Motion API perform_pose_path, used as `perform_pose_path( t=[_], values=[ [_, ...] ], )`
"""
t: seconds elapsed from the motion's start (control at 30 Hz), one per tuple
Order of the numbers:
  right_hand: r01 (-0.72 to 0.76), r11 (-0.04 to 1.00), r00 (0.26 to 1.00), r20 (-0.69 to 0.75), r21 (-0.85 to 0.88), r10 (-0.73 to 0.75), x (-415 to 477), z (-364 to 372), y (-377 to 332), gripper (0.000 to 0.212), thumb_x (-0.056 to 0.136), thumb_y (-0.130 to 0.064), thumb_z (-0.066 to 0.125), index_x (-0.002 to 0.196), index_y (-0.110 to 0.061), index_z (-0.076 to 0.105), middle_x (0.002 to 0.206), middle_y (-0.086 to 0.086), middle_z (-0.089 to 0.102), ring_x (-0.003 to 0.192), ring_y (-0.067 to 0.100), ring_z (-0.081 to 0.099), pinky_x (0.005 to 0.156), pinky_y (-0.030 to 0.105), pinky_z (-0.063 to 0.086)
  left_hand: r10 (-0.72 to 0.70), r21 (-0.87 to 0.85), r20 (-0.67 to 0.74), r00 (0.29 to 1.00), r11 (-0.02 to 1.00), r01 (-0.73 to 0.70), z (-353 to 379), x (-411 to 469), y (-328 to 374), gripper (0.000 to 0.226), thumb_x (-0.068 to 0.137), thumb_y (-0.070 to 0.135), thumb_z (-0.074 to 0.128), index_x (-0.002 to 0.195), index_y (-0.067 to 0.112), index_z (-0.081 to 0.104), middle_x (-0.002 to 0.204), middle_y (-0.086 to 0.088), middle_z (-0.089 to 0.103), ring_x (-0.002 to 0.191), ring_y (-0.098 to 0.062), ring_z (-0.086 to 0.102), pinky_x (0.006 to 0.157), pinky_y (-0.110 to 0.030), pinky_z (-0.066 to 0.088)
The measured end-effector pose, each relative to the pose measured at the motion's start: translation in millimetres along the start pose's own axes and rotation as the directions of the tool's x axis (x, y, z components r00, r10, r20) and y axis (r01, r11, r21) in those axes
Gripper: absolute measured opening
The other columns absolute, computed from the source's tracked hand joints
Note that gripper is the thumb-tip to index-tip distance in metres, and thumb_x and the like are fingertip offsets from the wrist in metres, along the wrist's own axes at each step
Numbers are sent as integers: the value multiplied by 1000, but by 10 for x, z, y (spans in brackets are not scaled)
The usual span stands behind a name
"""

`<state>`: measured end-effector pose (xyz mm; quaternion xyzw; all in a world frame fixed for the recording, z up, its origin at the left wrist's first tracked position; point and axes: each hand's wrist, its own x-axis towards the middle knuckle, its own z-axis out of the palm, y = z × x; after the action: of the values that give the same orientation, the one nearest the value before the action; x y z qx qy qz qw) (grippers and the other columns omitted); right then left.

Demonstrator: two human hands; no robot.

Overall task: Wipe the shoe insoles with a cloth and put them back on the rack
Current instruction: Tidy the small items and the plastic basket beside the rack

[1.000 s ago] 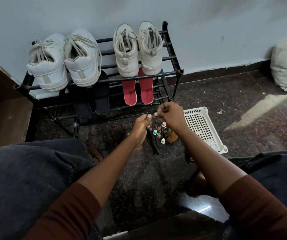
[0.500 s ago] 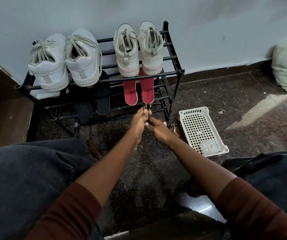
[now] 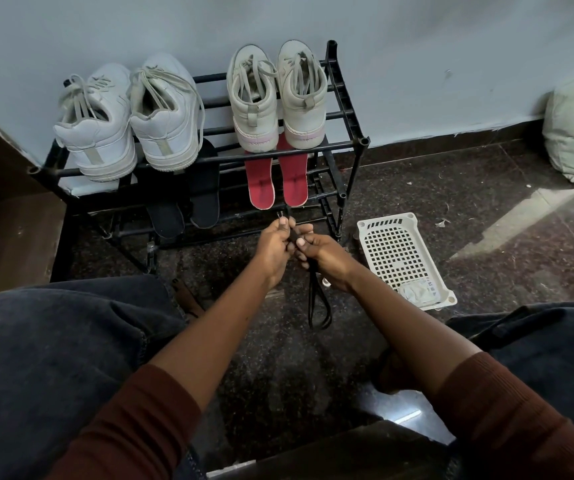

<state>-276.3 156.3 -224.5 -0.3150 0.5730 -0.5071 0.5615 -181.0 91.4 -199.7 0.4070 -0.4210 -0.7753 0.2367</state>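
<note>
Both left hand [image 3: 273,245] and right hand [image 3: 327,258] pinching black laces [image 3: 311,303], dark speckled floor [image 3: 417,188], rack [image 3: 365,142] against pale wall [image 3: 417,46]

- Tight up front: left hand [image 3: 272,247] and right hand [image 3: 329,259] bunch together just before the rack [image 3: 216,157], black cord [image 3: 310,299] dangling beneath.
- Close behind, red insoles [image 3: 261,188] lie tucked under the top bars.
- Rightward, white basket [image 3: 386,220] blocks the way; bare floor [image 3: 278,362] opens between the knees [image 3: 53,348].
</note>
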Motion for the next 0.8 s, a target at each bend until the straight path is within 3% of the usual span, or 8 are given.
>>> perform_pose_path(
  t=[0.1, 0.23, 0.3, 0.4, 0.43, 0.5, 0.57, 0.8],
  values=[
    [-44, 999, 999, 18, -30, 45, -26, -57, 5, 27, 98, -10, 40, 94, 10, 58, 61, 2, 40, 48, 5, 37, 55, 21, 39, -6, -149, -91, 996, 989, -8, -34, 47, -12, 31, 105, 23, 25, 81, 16, 44, 51, 8, 57, 51, -8, 59, 43, -20, 42],
    [-95, 991, 993, 57, -96, 101, -32, -79, 48, 26, 97, -11, 46, 92, 10, 60, 60, 2, 40, 48, 6, 35, 56, 23, 35, -8, -233, -123, 992, 972, -21, -101, 108, -101, 32, 105, 26, 23, 81, 16, 41, 43, 11, 37, 36, -4, 36, 65, -30, 46],
    [-107, 988, 992, 60, -115, 114, -42, -89, 57, 25, 96, -11, 48, 94, 7, 65, 58, 1, 41, 48, 7, 35, 53, 23, 35, 1, -234, -151, 989, 972, -37, -101, 115, -129, 32, 105, 25, 22, 80, 15, 41, 42, 12, 34, 35, -3, 31, 63, -27, 47],
    [-120, 985, 989, 68, -127, 129, -73, -144, 50, 36, 95, -9, 49, 64, -14, 66, 49, -4, 43, 45, 7, 34, 52, 24, 32, 4, -226, -167, 986, 973, -42, -109, 120, -127, 34, 105, 25, 21, 80, 15, 41, 42, 11, 32, 34, -3, 26, 50, -21, 41],
    [-134, 980, 987, 69, -146, 145, -83, -165, 47, 33, 95, -9, 49, 66, -14, 65, 47, -6, 44, 44, 6, 35, 50, 22, 32, 1, -206, -170, 985, 978, -36, -121, 119, -119, 34, 106, 24, 21, 79, 15, 41, 42, 11, 31, 34, -3, 24, 44, -19, 36],
    [-175, 967, 981, 54, -186, 188, -98, -213, 57, 17, 93, -9, 52, 87, -5, 68, 47, -8, 47, 42, 3, 37, 48, 18, 33, 8, -123, -177, 984, 992, -30, -161, 119, -113, 34, 106, 25, 22, 79, 15, 41, 42, 11, 29, 33, -2, 21, 37, -16, 25],
    [-211, 954, 975, 26, -213, 221, -84, -278, 100, 18, 91, -9, 56, 100, 1, 67, 49, -6, 48, 43, 4, 37, 45, 18, 35, 34, 2, -185, 982, 999, -34, -208, 126, -124, 35, 105, 26, 24, 77, 16, 42, 47, 9, 29, 33, 0, 19, 35, -15, 19],
    [-247, 937, 969, -39, -246, 245, -106, -538, 118, 11, 86, -15, 64, 82, -12, 74, 75, 17, 56, 49, 11, 45, 45, 21, 38, 173, 445, -257, 951, 894, -42, -415, 172, -179, 36, 104, 24, 30, 71, 18, 43, 55, 5, 33, 36, -2, 25, 40, -18, 20]
  ],
)
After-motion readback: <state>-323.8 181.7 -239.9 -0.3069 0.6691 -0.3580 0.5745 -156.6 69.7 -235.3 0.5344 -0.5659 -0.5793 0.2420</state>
